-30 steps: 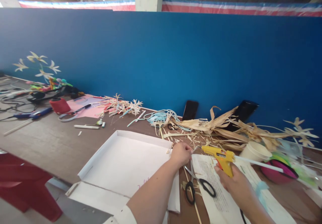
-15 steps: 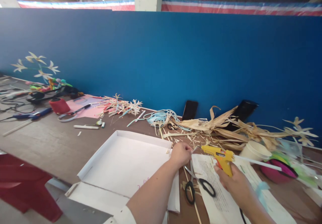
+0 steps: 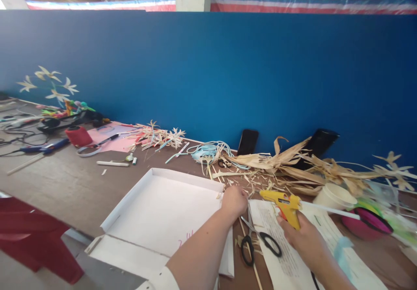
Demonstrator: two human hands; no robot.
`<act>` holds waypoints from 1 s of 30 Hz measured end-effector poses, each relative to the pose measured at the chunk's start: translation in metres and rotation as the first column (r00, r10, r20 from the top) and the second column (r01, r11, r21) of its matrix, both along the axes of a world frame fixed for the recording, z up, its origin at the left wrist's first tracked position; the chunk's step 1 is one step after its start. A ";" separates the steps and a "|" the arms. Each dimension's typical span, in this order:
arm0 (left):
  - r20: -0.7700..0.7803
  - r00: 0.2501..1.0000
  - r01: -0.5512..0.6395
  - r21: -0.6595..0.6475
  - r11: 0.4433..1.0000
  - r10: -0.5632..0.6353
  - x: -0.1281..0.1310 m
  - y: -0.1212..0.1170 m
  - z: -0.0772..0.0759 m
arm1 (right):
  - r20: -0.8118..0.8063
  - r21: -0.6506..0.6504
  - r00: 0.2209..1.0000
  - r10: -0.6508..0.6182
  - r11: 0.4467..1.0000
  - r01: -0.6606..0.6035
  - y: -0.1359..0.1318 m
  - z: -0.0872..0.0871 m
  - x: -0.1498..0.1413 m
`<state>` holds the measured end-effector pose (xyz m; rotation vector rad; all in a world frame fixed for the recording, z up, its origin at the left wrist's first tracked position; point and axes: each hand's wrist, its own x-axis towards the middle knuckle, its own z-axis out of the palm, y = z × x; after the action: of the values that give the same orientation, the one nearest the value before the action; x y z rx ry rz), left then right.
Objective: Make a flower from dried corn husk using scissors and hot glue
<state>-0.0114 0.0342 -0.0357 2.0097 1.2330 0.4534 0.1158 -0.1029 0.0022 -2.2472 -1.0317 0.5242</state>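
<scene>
Scissors (image 3: 253, 229) lie right of the white box (image 3: 169, 207). Farther right, the right hand's (image 3: 304, 235) fingers wrap the yellow glue gun's (image 3: 286, 203) grip. By the box's far-right corner, the left hand (image 3: 234, 199) curls, contents unclear. Husks (image 3: 280, 162) lie beyond.

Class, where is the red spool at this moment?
The red spool is at the left of the head view, on the brown table, beside the pink paper.

Open tabletop (image 3: 65, 186) left of box (image 3: 163, 207), scissors (image 3: 269, 234) right
</scene>
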 end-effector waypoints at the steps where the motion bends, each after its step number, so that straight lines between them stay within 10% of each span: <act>1: -0.020 1.000 0.000 0.006 1.000 0.000 0.001 0.000 0.000 | -0.001 -0.013 1.000 0.009 1.000 -0.009 0.001 -0.001 0.000; 30: -0.083 0.996 0.034 0.002 0.999 -0.034 -0.001 -0.001 0.009 | 0.132 -0.064 0.990 0.052 0.997 -0.044 0.010 -0.016 0.006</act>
<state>-0.0123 0.0334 -0.0271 2.0673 1.2464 0.3596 0.1223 -0.0927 -0.0140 -2.3431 -1.1535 0.4355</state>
